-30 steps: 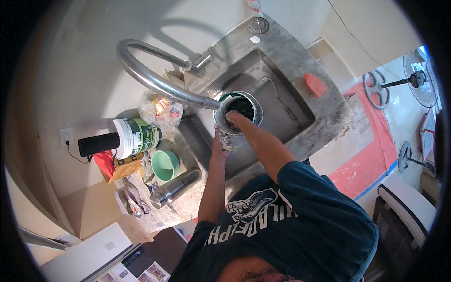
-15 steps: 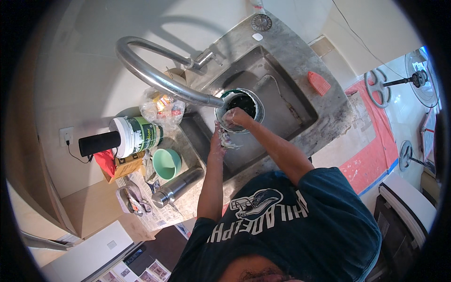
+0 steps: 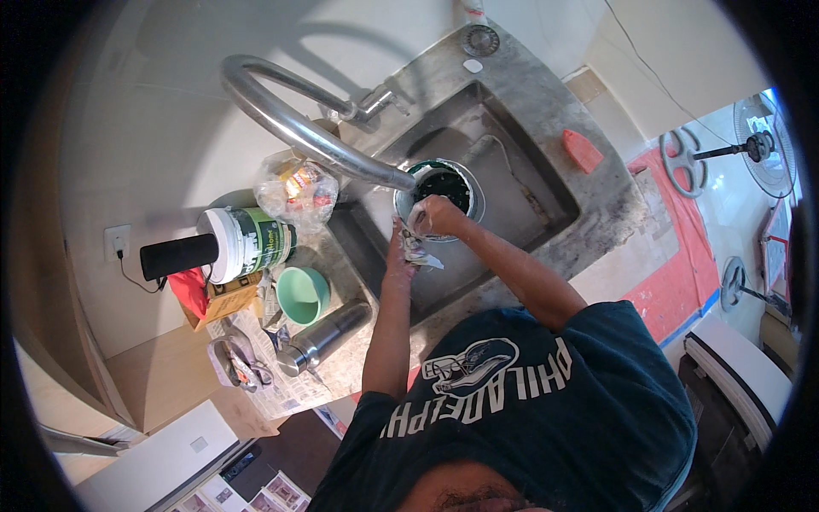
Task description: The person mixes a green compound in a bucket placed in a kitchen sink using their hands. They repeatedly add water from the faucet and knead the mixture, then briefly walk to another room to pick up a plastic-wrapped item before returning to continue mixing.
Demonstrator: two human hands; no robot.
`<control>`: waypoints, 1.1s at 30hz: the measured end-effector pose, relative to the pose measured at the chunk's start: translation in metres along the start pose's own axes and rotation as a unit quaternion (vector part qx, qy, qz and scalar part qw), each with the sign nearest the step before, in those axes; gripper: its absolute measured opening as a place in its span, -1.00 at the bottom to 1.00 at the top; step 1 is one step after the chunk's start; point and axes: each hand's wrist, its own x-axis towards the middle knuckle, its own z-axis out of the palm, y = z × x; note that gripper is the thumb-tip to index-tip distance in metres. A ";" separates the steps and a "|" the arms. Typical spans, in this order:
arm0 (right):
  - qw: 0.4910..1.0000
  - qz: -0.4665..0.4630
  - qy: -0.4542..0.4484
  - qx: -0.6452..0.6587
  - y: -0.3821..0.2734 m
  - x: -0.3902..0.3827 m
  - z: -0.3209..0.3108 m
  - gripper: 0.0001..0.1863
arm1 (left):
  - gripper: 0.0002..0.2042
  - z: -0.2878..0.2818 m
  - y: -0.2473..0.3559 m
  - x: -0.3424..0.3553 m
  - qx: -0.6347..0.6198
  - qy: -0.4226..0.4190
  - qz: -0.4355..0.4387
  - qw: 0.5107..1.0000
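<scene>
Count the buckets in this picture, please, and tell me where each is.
2. A white-rimmed bucket with a dark interior is inside the grey rectangular metal sink; a white plastic bucket with a green label is at left, near the mint-green round bowl. Others may be hidden.

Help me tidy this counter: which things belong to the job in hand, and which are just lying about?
In the job, it seems:
bucket in the sink
right hand at its near rim
crumpled whitish scrap at the left hand
faucet above

Apparently lying about:
mint-green bowl
steel bottle
clear plastic bag
white-and-green pail
red wedge-shaped item
</scene>
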 end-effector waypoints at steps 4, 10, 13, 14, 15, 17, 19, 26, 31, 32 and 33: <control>0.743 0.261 0.076 0.611 0.068 0.037 0.064 -0.74 | -0.57 -0.010 -0.003 0.007 0.006 0.023 0.007 1.000; 0.710 0.363 0.301 0.523 0.102 0.092 0.144 -0.76 | -0.73 0.012 0.018 0.010 0.043 0.050 0.037 0.997; 0.745 0.318 0.319 0.492 0.068 0.074 0.137 -0.76 | -0.81 -0.005 0.021 0.013 0.032 0.058 0.040 0.997; 0.748 0.303 0.321 0.495 0.050 0.064 0.126 -0.75 | -0.83 -0.009 0.019 0.013 0.031 0.076 0.048 0.995; 0.774 0.325 0.316 0.441 0.032 0.056 0.110 -0.73 | -0.84 -0.013 0.017 0.013 0.032 0.092 0.057 0.994; 0.814 0.358 0.313 0.333 0.005 0.047 0.079 -0.69 | -0.84 -0.016 0.018 0.017 0.015 0.078 0.041 0.996; 0.796 0.354 0.355 0.340 -0.009 0.048 0.069 -0.73 | -0.85 -0.015 0.018 0.021 0.007 0.058 0.037 0.998; 0.807 0.283 0.400 0.331 -0.027 0.048 0.058 -0.76 | -0.80 -0.013 0.007 0.025 0.001 0.006 0.083 0.997; 0.774 0.136 0.400 0.472 0.016 0.065 0.083 -0.80 | -0.82 0.024 0.012 0.012 0.003 0.034 0.092 0.995; 0.750 0.097 0.389 0.527 0.018 0.067 0.083 -0.81 | -0.82 0.020 0.013 0.012 0.004 0.035 0.086 0.996; 0.737 0.142 0.302 0.587 0.012 0.059 0.074 -0.80 | -0.80 0.010 0.012 0.012 -0.004 0.041 0.081 0.996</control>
